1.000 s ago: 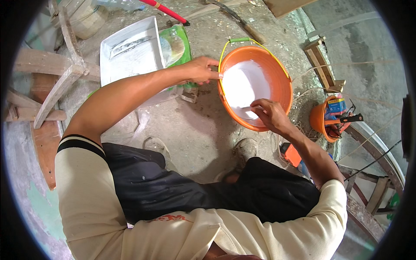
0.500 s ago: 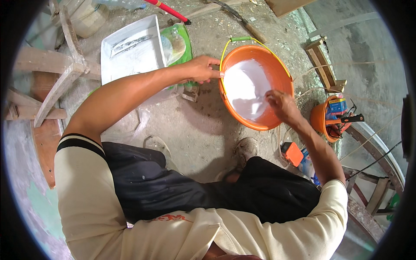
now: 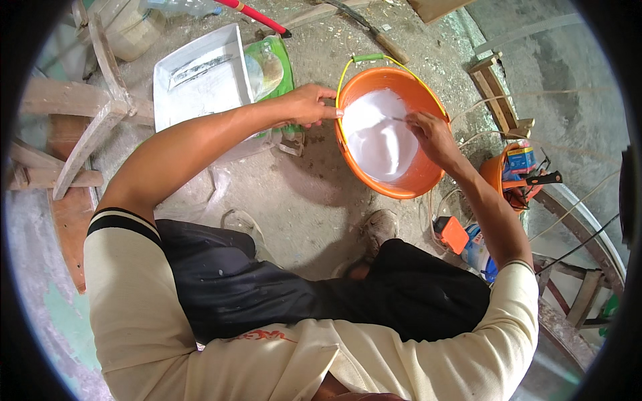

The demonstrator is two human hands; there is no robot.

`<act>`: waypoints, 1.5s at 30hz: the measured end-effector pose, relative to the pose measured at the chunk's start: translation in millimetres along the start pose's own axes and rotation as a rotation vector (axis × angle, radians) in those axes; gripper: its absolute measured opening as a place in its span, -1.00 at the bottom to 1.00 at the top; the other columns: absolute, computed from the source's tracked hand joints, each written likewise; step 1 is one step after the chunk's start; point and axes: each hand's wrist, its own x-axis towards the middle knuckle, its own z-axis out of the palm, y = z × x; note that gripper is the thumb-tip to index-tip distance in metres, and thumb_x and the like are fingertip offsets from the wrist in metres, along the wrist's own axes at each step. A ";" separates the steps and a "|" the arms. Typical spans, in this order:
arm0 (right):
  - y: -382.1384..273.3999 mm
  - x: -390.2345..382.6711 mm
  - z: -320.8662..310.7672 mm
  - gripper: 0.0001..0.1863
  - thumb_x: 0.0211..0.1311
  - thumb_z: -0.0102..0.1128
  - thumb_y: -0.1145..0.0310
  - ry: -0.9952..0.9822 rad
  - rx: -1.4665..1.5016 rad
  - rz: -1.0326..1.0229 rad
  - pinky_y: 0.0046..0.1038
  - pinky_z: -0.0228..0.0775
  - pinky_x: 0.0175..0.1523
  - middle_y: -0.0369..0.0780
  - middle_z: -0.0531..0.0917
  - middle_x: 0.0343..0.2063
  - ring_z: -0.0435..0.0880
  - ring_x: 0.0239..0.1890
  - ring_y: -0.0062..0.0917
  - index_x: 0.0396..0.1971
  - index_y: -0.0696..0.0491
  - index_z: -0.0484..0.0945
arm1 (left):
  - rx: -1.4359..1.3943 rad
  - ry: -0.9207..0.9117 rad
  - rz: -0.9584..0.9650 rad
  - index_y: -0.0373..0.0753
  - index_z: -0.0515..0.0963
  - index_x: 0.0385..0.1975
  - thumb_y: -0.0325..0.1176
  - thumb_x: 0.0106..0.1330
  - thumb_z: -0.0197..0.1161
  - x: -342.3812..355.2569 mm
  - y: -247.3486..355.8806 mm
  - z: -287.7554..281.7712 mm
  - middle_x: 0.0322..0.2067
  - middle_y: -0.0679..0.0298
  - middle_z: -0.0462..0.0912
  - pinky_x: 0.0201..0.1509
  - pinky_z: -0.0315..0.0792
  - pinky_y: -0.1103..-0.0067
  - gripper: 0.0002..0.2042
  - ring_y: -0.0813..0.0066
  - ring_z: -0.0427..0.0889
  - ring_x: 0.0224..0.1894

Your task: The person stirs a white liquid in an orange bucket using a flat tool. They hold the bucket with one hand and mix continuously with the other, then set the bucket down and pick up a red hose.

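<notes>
White tray (image 3: pixel 194 103): left of the bucket, beyond your left forearm.
Left hand (image 3: pixel 309 107): fingers partly spread at the bucket's left rim; can't tell if they grip. Steady it firmly.
Orange bucket (image 3: pixel 422 167): ahead of your right foot, round, yellow handle (image 3: pixel 368 58) lying toward the far side.
White mix (image 3: pixel 380 144): in the bucket; glossy, curved ridges, probably thick.
Right hand (image 3: pixel 429 134): pinching a thin tool (image 3: pixel 397 119) over the mix. Sweep slow, reach deep, scrape the wall, avoid splashing.

Two bare hands (image 3: pixel 309 105) (image 3: pixel 433 137), one slim tool (image 3: pixel 398 119), two orange buckets (image 3: pixel 384 78) (image 3: pixel 493 170), one white tray (image 3: pixel 200 97), one red pole (image 3: pixel 251 15).
</notes>
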 end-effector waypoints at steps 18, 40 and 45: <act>3.8 9.9 8.7 -0.79 0.45 0.30 0.46 0.077 0.010 0.016 -0.25 0.64 -0.01 -0.04 0.80 -0.13 0.82 -0.14 -0.18 0.01 0.15 0.70 | -0.025 0.004 0.023 -0.05 0.55 0.39 -0.04 0.45 0.43 1.9 -3.2 -0.8 -0.36 0.41 0.53 -0.32 0.53 0.57 -0.44 0.54 0.65 -0.30; -31.3 -35.8 2.8 -0.84 0.43 0.28 0.46 -0.077 0.045 0.145 -0.24 0.65 -0.02 -0.02 0.78 -0.14 0.82 -0.14 -0.14 -0.09 0.18 0.69 | -0.015 -0.033 0.042 -0.04 0.53 0.43 -0.03 0.45 0.41 3.3 -1.9 -1.2 -0.37 0.42 0.50 -0.31 0.50 0.60 -0.42 0.56 0.62 -0.28; -73.3 -27.4 23.5 -0.80 0.46 0.32 0.41 -0.132 0.333 0.203 -0.30 0.64 -0.10 -0.06 0.81 -0.17 0.82 -0.23 -0.26 -0.01 0.14 0.70 | -0.024 -0.036 0.043 -0.03 0.54 0.43 -0.04 0.46 0.41 7.1 -9.1 0.0 -0.45 0.45 0.47 -0.35 0.48 0.59 -0.43 0.58 0.61 -0.35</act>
